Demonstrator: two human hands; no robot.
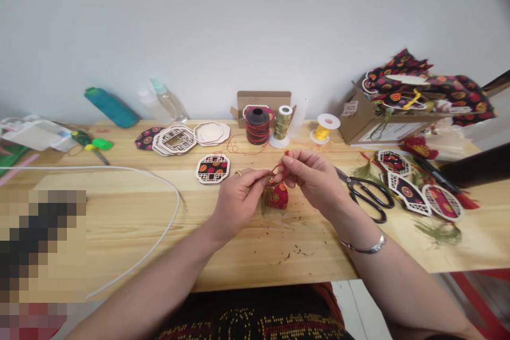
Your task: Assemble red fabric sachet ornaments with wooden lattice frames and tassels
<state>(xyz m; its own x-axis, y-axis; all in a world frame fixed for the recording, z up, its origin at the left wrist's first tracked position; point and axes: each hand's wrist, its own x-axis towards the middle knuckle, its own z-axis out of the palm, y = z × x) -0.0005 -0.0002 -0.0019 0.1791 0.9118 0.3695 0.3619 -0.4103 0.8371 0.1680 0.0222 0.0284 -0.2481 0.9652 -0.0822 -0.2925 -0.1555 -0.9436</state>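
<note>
My left hand (241,199) is closed in a pinch at the lower end of a red cord (278,166), close above a small patterned fabric piece. That red fabric piece (279,196) hangs just over the table, beside olive-green tassel threads (269,197). Higher up, my right hand (316,178) pinches the same cord between thumb and fingers, and a short red end sticks out above the fingertips. The fingers hide part of where cord and fabric meet. Left of my hands lies a pale lattice-framed fabric plaque (213,169).
Black-handled scissors (370,196) lie right of my right hand, near several framed ornaments (408,193). Behind stand a red cord spool (257,126), a gold thread cone (282,123) and a yellow spool (324,130). A cardboard box (358,117) holds fabric. A white cable (175,207) curves at left.
</note>
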